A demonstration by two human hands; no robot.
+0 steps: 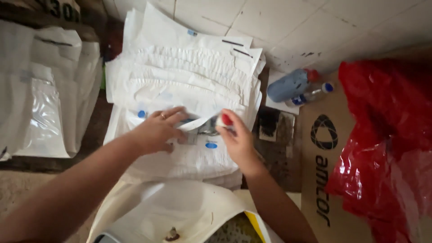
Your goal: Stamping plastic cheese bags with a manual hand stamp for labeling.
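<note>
Two hands: both at work on the top sheet of a white stack, near its front end.
Bags (45, 90): far left, glossy white plastic, upright, wrinkled.
Stack (184, 76): white sheets, soft and crinkled with ruffled bands running crosswise; long axis runs from the person away toward the tiled wall, sheets fanned stepwise to the far end.
Top sheet (180, 162): flat, lengthwise along the same axis, small blue marks on it.
Left hand (155, 130): palm down on the top sheet, fingers spread and slightly bent, pressing and pinching a fold at its middle; ring on one finger.
Right hand (236, 139): just beside the left, fingers curled narrowly on a small white piece with a red tip; what that piece is, cannot tell.
Bottle (288, 85): right of the stack, blue-grey, lying on its side, cap pointing right.
Carton (321, 180): brown cardboard, flat.
Red bag (387, 144): far right, thin shiny film, crumpled.
</note>
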